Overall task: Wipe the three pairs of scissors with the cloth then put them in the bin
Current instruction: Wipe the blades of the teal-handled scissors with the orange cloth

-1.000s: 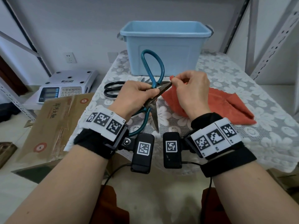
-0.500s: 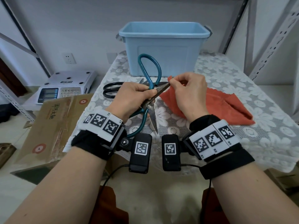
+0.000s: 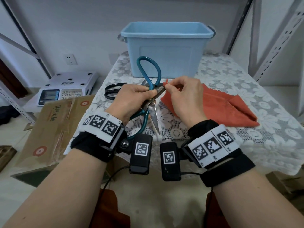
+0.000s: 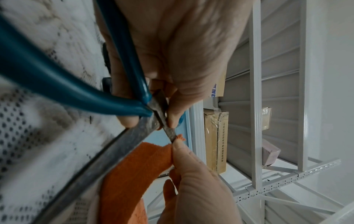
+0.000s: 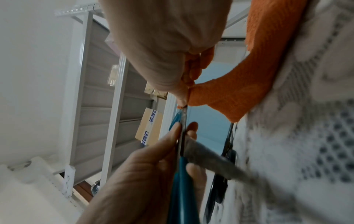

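Teal-handled scissors (image 3: pixel 148 74) with dull grey blades are held open above the table. My left hand (image 3: pixel 134 99) grips them around the pivot, one handle loop pointing up, one blade (image 3: pixel 154 117) pointing toward me. My right hand (image 3: pixel 182 96) pinches a corner of the orange cloth (image 3: pixel 218 107) around the tip of the other blade (image 4: pixel 170 133). In the right wrist view the cloth (image 5: pixel 239 91) hangs from my fingers down to the table. Black-handled scissors (image 3: pixel 113 91) lie on the table behind my left hand. The light blue bin (image 3: pixel 166 48) stands at the table's far end.
The table wears a white lace cloth (image 3: pixel 246 89). To the left, lower down, sit a white electronic scale (image 3: pixel 65 88) and a flattened cardboard box (image 3: pixel 54 122). Grey metal shelving uprights (image 3: pixel 279 38) rise on the right, with cardboard boxes (image 4: pixel 216 139) on shelves behind.
My right hand has slid the pinched cloth outward along the blade to its tip. The left hand kept its grip on the scissors; both hands drifted slightly.
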